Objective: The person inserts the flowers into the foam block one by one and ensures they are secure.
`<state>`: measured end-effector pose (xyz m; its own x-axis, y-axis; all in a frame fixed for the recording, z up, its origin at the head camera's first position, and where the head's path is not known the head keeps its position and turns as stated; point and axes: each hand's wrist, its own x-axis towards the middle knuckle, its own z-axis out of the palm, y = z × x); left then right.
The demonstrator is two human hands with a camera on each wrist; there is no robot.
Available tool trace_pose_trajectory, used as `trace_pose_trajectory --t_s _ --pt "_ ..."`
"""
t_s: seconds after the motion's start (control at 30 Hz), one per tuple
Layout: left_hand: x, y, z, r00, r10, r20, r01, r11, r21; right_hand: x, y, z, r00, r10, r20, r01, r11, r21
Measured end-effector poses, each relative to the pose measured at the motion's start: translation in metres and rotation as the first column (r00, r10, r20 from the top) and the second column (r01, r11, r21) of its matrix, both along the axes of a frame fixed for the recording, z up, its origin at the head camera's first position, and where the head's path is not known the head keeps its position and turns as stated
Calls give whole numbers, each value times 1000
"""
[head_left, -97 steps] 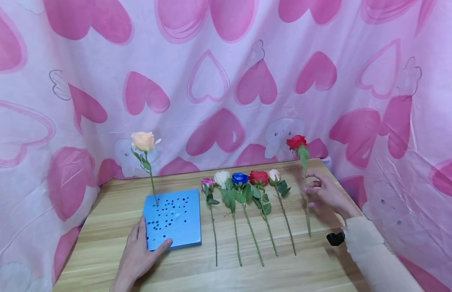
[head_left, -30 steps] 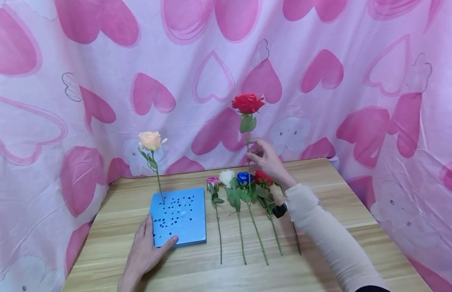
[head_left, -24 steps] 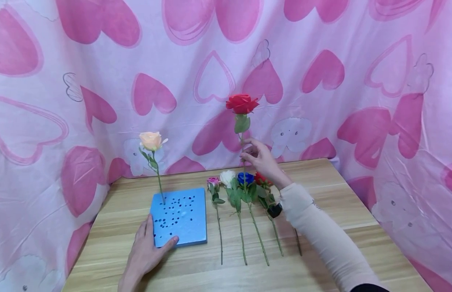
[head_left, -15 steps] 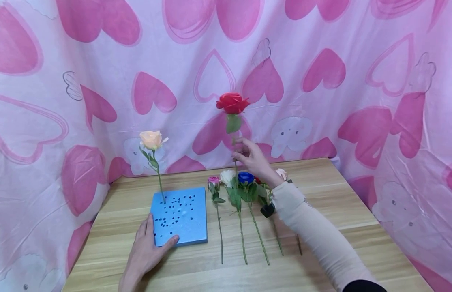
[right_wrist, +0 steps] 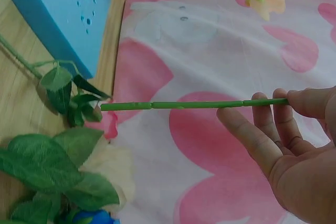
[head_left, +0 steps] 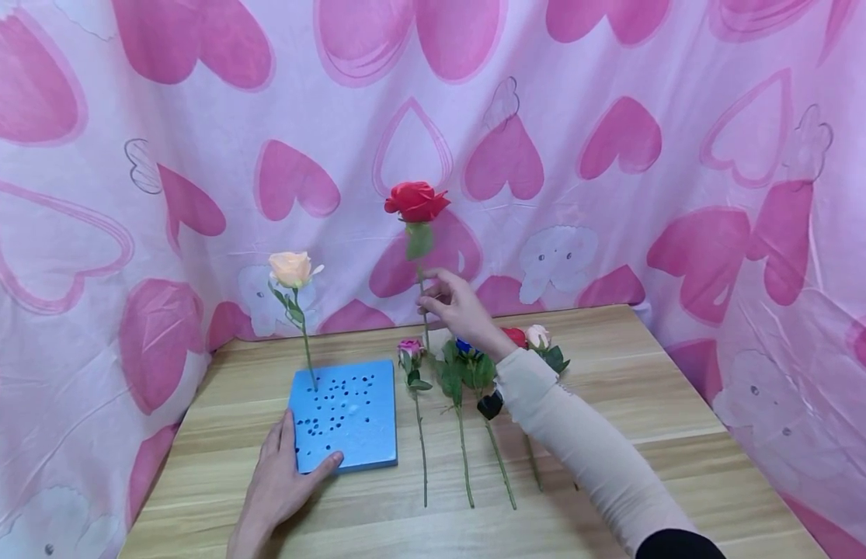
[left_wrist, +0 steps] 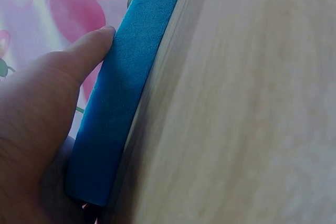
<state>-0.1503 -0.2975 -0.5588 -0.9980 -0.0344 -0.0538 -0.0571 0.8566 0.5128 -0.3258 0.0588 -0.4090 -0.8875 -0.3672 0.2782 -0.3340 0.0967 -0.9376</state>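
My right hand (head_left: 462,312) pinches the green stem (right_wrist: 194,105) of a red rose (head_left: 416,203) between thumb and fingers, and holds it upright above the table. In the right wrist view the stem's cut lower end is free. My left hand (head_left: 277,481) grips the near left corner of a blue foam block (head_left: 373,442), thumb over the front edge and fingers along the left side. The block is dotted with small holes. A peach rose (head_left: 290,269) stands in it near the back left corner. In the left wrist view the thumb (left_wrist: 89,51) touches the block's edge.
To the block's right lie several roses: a pink one (head_left: 409,348), a white one partly hidden, a blue one (head_left: 464,346), a red one (head_left: 514,337) and a pale one (head_left: 538,335). My right forearm covers some stems. A heart-print curtain (head_left: 579,70) encloses the wooden table (head_left: 684,404).
My right hand has lifted the red rose from the table's right side and carried it left, over the lying roses toward the block. The left hand stays on the block.
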Motion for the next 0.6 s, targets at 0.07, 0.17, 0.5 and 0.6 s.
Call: trace_pose_trajectory --t_s 0.07,0.17,0.5,0.6 --pt "0 0 0 1000 1 4 -1 1000 -4 1 -5 1 1000 4 7 -4 1000 0" --pt "-1 0 0 1000 7 8 -7 1000 -9 1 -14 1 1000 19 10 -19 1000 -2" --pt "-1 2 4 1000 12 11 -12 1000 -3 3 -39 -1 999 49 13 -49 999 2" --pt "0 2 3 1000 17 16 -17 1000 -5 3 -46 -2 997 67 27 -67 998 -1"
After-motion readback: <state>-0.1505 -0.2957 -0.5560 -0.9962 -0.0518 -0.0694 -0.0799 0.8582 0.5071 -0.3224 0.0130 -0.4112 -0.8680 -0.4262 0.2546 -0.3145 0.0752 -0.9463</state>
